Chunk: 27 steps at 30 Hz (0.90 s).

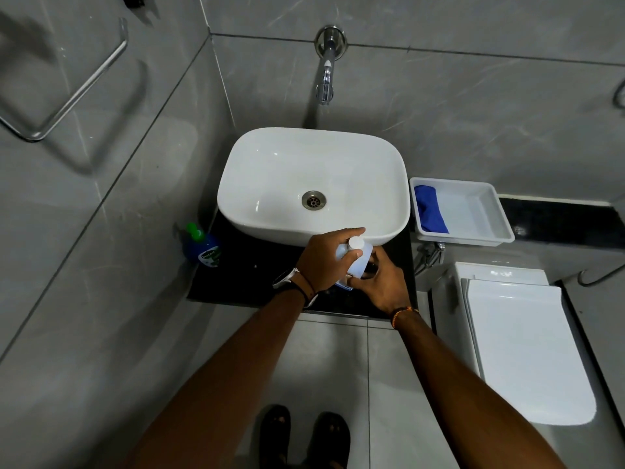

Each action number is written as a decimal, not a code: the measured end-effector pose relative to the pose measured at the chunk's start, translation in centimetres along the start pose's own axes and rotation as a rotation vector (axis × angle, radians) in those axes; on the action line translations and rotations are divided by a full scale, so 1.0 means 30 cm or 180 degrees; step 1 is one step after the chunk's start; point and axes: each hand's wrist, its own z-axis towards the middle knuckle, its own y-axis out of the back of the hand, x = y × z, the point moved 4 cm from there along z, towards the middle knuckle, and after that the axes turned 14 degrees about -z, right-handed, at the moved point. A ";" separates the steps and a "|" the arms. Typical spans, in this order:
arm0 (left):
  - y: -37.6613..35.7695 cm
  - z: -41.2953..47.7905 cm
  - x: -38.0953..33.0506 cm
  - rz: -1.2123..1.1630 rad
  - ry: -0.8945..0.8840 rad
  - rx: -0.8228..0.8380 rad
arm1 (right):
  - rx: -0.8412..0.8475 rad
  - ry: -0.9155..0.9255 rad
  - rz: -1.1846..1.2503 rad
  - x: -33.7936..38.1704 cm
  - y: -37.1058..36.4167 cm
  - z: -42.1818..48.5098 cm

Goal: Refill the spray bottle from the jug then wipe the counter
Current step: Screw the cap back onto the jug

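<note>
Far left, on the black counter (pixel 243 279): green-topped soap dispenser (pixel 201 246), untouched.

Centre, at the counter's front edge, just before the white basin (pixel 314 184): the jug (pixel 355 254). Its long axis is roughly upright, with the white cap (pixel 355 243) on and facing up.

Left hand (pixel 324 262) comes in from the left, fingers curled round the jug's shoulder just below the cap.

Right hand (pixel 385 286) is lower and to the right. It cups the jug's lower body, thumb on the near face. Both hands are on it; the left is nearer the cap.

Spray bottle: cannot pick it out. Dark patch between the right fingers unclear.

Right: tray (pixel 500 233) holding a blue cloth (pixel 430 208), well clear of both hands.

Judgement: cap must come off before pouring.
</note>
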 end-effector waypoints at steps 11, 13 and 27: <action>0.002 0.009 -0.001 0.0175 -0.0059 -0.0250 | 0.0006 -0.0011 -0.0103 -0.003 0.007 0.006; -0.001 0.009 0.001 0.0136 -0.0083 -0.0091 | 0.0009 -0.0024 -0.0105 -0.001 0.010 0.006; -0.027 0.006 0.017 0.0226 -0.0029 -0.0101 | 0.0008 0.0014 -0.0118 0.007 0.013 0.010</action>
